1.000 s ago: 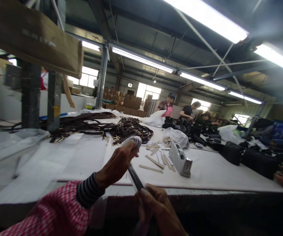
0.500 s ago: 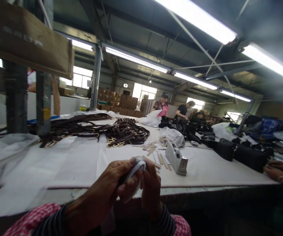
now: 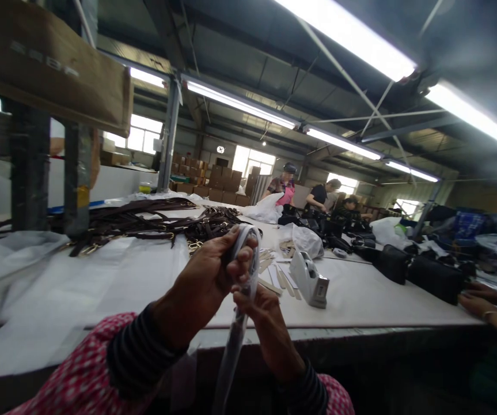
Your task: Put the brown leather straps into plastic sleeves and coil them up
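A strap wrapped in clear plastic [image 3: 231, 357] is looped at its top and hangs down past the table's front edge. My left hand [image 3: 211, 268] is closed around the looped upper part, with its fingertips curled over the front. Lower down, my right hand [image 3: 263, 314] pinches the same strap just below the left fingers. The plastic hides much of the strap's surface. Behind my hands lies a pile of dark brown straps with gold clasps [image 3: 216, 222]. A grey tape dispenser [image 3: 311, 279] stands to the right of my hands, beside several pale flat strips [image 3: 280, 276].
White plastic sheets [image 3: 101, 288] cover the table's left part. Black bags [image 3: 432, 276] lie on the right, where another person's hands [image 3: 479, 302] touch one. A metal post [image 3: 76, 178] rises at the left, under a brown bag [image 3: 58, 69]. Other people [image 3: 319, 199] stand farther back.
Both hands have changed position on the strap, the left one moving up. A long wrapped length now hangs below them, and the right hand sits lower than the left.
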Action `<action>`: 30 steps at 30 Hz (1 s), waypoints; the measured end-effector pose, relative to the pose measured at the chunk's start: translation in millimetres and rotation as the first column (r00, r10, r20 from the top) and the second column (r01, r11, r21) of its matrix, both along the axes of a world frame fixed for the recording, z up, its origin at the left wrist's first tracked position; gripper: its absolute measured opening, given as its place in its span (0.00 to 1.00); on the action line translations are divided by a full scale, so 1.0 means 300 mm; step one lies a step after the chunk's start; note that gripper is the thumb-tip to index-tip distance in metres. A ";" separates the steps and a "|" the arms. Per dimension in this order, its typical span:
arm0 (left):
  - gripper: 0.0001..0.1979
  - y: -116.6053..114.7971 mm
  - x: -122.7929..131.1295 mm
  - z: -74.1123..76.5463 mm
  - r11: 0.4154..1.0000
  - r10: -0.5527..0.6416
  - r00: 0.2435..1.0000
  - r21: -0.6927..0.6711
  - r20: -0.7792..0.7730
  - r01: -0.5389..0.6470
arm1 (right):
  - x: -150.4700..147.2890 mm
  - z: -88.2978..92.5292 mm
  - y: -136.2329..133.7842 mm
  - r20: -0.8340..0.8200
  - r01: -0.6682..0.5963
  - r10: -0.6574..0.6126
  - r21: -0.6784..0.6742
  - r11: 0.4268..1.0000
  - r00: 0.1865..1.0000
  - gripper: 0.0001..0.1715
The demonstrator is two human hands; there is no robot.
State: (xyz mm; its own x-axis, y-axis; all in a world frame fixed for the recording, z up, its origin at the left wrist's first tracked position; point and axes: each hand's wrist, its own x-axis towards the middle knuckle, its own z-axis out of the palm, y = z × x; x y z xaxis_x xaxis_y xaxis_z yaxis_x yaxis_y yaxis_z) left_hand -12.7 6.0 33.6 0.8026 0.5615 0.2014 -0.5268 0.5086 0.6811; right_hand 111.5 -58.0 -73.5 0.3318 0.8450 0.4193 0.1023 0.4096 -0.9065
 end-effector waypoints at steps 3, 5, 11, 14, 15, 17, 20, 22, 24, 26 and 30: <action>0.21 0.021 0.020 0.049 0.997 0.064 0.997 0.045 0.051 -0.067 | -0.020 0.035 0.017 -0.219 0.018 0.001 0.084 0.996 0.976 0.10; 0.21 0.040 0.038 0.076 0.996 0.083 0.995 0.040 0.063 -0.086 | -0.022 0.035 0.037 -0.229 0.127 -0.099 0.107 0.986 0.968 0.10; 0.15 0.078 0.101 0.074 0.953 0.200 0.971 0.206 0.131 -0.224 | 0.051 0.017 0.089 0.063 0.195 -0.203 0.112 0.974 0.977 0.18; 0.09 0.094 0.128 0.039 0.786 0.346 0.921 0.480 0.179 -0.389 | 0.105 0.033 0.075 0.047 -0.083 0.088 -0.085 0.993 0.995 0.22; 0.07 0.104 0.136 0.026 0.693 0.405 0.895 0.577 0.185 -0.433 | 0.121 0.041 0.066 0.019 -0.168 0.172 -0.132 0.977 0.985 0.22; 0.05 0.131 0.151 -0.006 0.434 0.528 0.821 0.761 0.219 -0.482 | 0.150 0.062 0.047 -0.083 -0.316 0.306 -0.182 0.931 0.948 0.21; 0.02 0.191 0.162 -0.066 -0.055 0.583 0.742 0.927 0.332 -0.371 | 0.185 0.093 0.033 -0.241 -0.452 0.404 -0.198 0.870 0.882 0.20; 0.03 0.234 0.157 -0.113 -0.269 0.536 0.778 0.940 0.326 -0.209 | 0.205 0.107 0.032 -0.300 -0.500 0.427 -0.239 0.832 0.853 0.21; 0.06 0.267 0.138 -0.163 -0.346 0.499 0.832 0.936 0.243 -0.066 | 0.221 0.110 0.032 -0.323 -0.528 0.434 -0.316 0.788 0.841 0.21; 0.06 0.285 0.110 -0.215 -0.337 0.489 0.860 0.941 0.144 0.033 | 0.234 0.100 0.029 -0.311 -0.526 0.430 -0.390 0.756 0.848 0.19; 0.11 0.283 0.059 -0.317 -0.043 0.446 0.892 0.995 -0.066 0.095 | 0.248 0.059 0.024 -0.211 -0.511 0.473 -0.498 0.701 0.855 0.16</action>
